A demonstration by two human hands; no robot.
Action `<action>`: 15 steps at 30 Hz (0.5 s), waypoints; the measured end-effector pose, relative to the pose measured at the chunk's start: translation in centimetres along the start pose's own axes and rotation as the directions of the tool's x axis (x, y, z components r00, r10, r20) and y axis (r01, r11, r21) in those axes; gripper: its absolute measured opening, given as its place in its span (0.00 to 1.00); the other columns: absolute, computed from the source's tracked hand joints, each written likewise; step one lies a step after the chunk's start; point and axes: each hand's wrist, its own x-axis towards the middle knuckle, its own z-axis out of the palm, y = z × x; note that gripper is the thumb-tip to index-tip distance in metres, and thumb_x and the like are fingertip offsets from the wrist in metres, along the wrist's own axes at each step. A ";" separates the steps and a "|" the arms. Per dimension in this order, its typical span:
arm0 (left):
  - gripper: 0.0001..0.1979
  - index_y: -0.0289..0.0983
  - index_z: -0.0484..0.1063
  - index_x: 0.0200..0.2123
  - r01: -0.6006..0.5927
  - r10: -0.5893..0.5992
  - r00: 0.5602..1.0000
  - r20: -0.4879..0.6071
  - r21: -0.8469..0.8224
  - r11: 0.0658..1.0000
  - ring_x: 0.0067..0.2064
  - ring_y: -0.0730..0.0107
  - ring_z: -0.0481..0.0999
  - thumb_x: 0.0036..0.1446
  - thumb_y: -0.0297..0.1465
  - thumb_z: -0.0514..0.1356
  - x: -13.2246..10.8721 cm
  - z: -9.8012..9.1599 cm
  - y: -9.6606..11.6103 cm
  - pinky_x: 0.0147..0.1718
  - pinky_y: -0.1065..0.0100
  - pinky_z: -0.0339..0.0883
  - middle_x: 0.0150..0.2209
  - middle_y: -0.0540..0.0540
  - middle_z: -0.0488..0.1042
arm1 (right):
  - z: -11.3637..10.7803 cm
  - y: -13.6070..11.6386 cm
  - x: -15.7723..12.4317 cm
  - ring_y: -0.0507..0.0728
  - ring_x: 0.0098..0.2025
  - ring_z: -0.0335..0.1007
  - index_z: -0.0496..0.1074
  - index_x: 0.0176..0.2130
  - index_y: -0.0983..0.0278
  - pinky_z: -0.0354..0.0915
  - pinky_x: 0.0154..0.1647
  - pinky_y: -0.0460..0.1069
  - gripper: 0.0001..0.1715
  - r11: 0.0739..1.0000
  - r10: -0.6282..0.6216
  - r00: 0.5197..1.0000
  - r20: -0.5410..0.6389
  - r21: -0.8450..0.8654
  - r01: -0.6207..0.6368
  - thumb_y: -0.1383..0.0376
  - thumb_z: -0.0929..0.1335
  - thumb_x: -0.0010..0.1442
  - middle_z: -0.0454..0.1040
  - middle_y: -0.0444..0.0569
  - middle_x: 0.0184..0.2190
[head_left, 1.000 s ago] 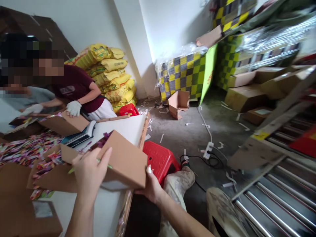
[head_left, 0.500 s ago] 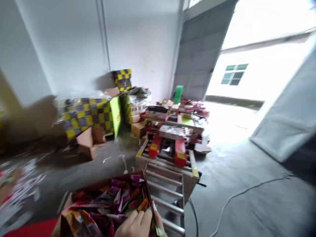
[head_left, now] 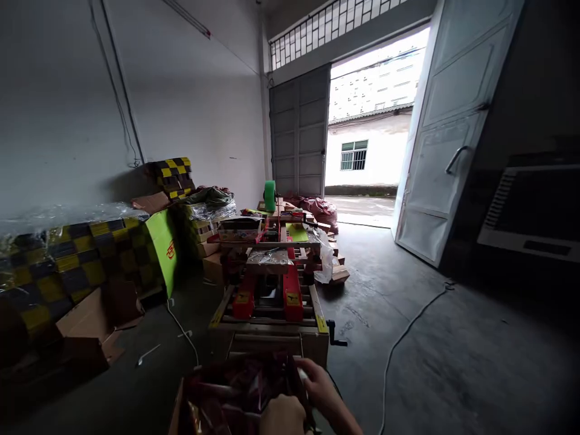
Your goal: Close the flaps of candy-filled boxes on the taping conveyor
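A cardboard box (head_left: 177, 406) full of shiny dark red and purple packets (head_left: 240, 393) is at the bottom of the view, in front of the roller conveyor. My left hand (head_left: 283, 417) is closed in a fist over the packets, near the right inner wall of the box. Whatever its fingers hold is hidden. My right hand (head_left: 319, 383) curls round the outer right side of the box by its far corner. A small white patch shows under its fingers, too unclear to name.
A carton-sealing machine (head_left: 269, 329) with red side belts, a crank and a green tape roll (head_left: 269, 195) stands ahead. Checkered yellow-and-black cartons (head_left: 81, 260) are stacked left, near an open carton (head_left: 90, 329). A cable (head_left: 394, 347) crosses the floor at right, before an open door (head_left: 446, 145).
My view has turned right and levelled, so the machine appears further left. The box sits lower and darker in view. More of my right hand shows beside it.
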 end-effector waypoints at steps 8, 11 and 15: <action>0.17 0.30 0.79 0.36 0.027 -0.025 0.997 0.068 -0.021 0.999 0.38 0.51 0.78 0.40 0.25 0.58 -0.5 -2.7 2.3 0.35 0.64 0.70 0.37 0.34 0.79 | 0.4 -2.3 -3.5 0.63 0.67 0.39 0.53 0.64 0.60 0.39 0.66 0.57 0.53 0.986 -0.156 0.969 0.194 0.090 0.141 0.33 0.61 0.50 0.49 0.52 0.65; 0.19 0.27 0.77 0.40 0.038 -0.045 0.996 0.074 0.099 0.994 0.44 0.44 0.76 0.42 0.26 0.58 -0.8 -3.2 3.9 0.43 0.56 0.69 0.41 0.30 0.77 | 0.2 -1.6 -3.9 0.63 0.67 0.37 0.56 0.63 0.61 0.39 0.66 0.55 0.54 0.981 -0.139 0.968 0.207 0.161 0.107 0.31 0.59 0.49 0.50 0.52 0.65; 0.15 0.27 0.79 0.34 0.013 -0.012 0.995 0.096 -0.003 1.000 0.45 0.38 0.75 0.40 0.23 0.59 -0.6 -3.2 4.3 0.45 0.49 0.68 0.39 0.28 0.77 | -0.4 -1.6 -4.6 0.62 0.65 0.46 0.58 0.62 0.58 0.44 0.65 0.56 0.44 0.970 -0.104 0.963 0.248 0.240 0.043 0.38 0.62 0.55 0.55 0.51 0.63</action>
